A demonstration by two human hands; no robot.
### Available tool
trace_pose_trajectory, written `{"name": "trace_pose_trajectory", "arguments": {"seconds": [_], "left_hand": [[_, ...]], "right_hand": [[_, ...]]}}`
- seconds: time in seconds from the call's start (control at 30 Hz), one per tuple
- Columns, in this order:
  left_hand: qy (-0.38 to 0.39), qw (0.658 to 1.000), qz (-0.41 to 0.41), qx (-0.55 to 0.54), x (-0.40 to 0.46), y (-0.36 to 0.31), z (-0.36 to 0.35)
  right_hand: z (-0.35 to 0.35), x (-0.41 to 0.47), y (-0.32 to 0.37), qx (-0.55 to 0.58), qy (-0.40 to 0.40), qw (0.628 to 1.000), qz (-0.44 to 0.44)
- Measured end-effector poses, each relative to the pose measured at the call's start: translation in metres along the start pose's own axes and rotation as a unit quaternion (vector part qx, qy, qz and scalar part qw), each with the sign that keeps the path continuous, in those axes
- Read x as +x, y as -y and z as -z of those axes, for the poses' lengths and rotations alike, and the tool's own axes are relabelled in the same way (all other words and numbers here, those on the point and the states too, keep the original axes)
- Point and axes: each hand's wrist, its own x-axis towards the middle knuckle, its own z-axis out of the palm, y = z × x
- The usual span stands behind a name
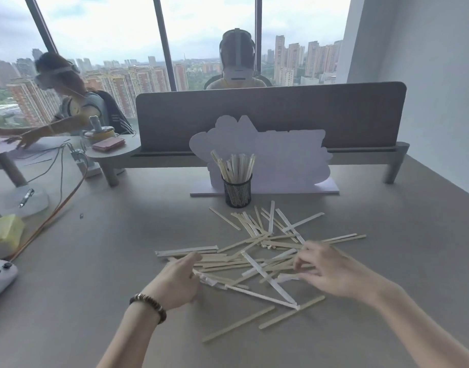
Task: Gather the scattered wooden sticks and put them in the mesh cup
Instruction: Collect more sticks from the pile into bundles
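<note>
Grey tabletop (100, 274) fills the view below tall windows, with a grey divider panel across its back edge. Taking the mesh cup (237, 192) as the landmark, a game controller (0, 274) and a yellow-green cloth (5, 232) sit far to its left at the tabletop's edge, clear of the working area.

Below and left of the cup, the left hand (179, 281), a beaded bracelet (148, 305) on its wrist, lies with its fingers loosely curved against the left end of the scattered wooden sticks (257, 257). It looks set there as a stop, so that the pile can be squeezed into a bundle; whether it already grips any stick I cannot tell.

The cup stands upright just in front of a white cut-out sign (276, 155) and already holds a sheaf of sticks on end, so part of the job seems done. The loose sticks lie crossed over one another on the tabletop directly below the cup, some wrapped in white paper.

Below and right of the cup, the right hand (326, 269) reaches into the pile with fingers spread and bent, tips on the sticks, probably raking them leftward toward the other hand.
</note>
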Motion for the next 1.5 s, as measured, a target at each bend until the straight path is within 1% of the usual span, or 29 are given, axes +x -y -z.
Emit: {"name": "trace_pose_trajectory", "arguments": {"seconds": [0.03,0.1,0.17,0.23,0.3,0.4,0.47,0.53,0.6,0.73,0.8,0.93,1.1,1.27,1.4,1.5], "left_hand": [[-0.003,1.0,-0.031,0.004,0.001,-0.001,0.001],[0.03,0.993,-0.092,0.074,0.006,0.005,0.007],[0.088,0.981,-0.105,0.136,0.012,0.008,0.016],[0.144,0.969,-0.091,0.176,0.024,0.011,0.021],[0.162,0.963,-0.099,0.19,0.041,0.014,0.023],[0.109,0.965,-0.128,0.203,0.06,0.01,0.02],[0.079,0.963,-0.153,0.207,0.066,0.001,0.015],[0.075,0.958,-0.185,0.206,0.069,-0.007,0.01],[0.075,0.95,-0.204,0.224,0.071,-0.01,0.007],[0.063,0.95,-0.196,0.232,0.076,-0.01,0.004],[0.055,0.951,-0.203,0.228,0.077,-0.01,0.002],[0.03,0.949,-0.217,0.228,0.077,-0.01,-0.005],[0.008,0.947,-0.217,0.236,0.074,-0.019,-0.009],[0.039,0.956,-0.185,0.225,0.071,-0.021,-0.008],[0.024,0.958,-0.18,0.222,0.073,-0.02,-0.01],[0.02,0.964,-0.148,0.218,0.072,-0.023,-0.008]], "right_hand": [[0.0,-0.001,0.002,-0.008,0.036,0.999,-0.01],[0.002,-0.009,0.003,-0.019,0.133,0.99,-0.032],[0.003,-0.016,0.003,-0.039,0.188,0.981,-0.023],[0.002,-0.015,-0.001,-0.06,0.202,0.977,-0.028],[0.0,-0.004,-0.005,-0.063,0.19,0.979,-0.034],[-0.002,0.019,-0.009,-0.072,0.153,0.985,-0.032],[-0.004,0.033,-0.012,-0.07,0.145,0.986,-0.044],[-0.004,0.04,-0.013,-0.07,0.146,0.986,-0.05],[-0.003,0.042,-0.014,-0.076,0.127,0.988,-0.04],[0.001,0.043,-0.012,-0.082,0.055,0.995,-0.011],[0.001,0.045,-0.012,-0.092,0.042,0.995,-0.009],[0.0,0.046,-0.014,-0.087,0.044,0.995,-0.012],[0.001,0.044,-0.005,-0.122,0.044,0.992,-0.001],[0.001,0.044,-0.002,-0.118,0.056,0.991,-0.002],[0.003,0.045,-0.002,-0.115,0.057,0.992,-0.001],[0.003,0.043,-0.002,-0.12,0.048,0.992,-0.003]]}}
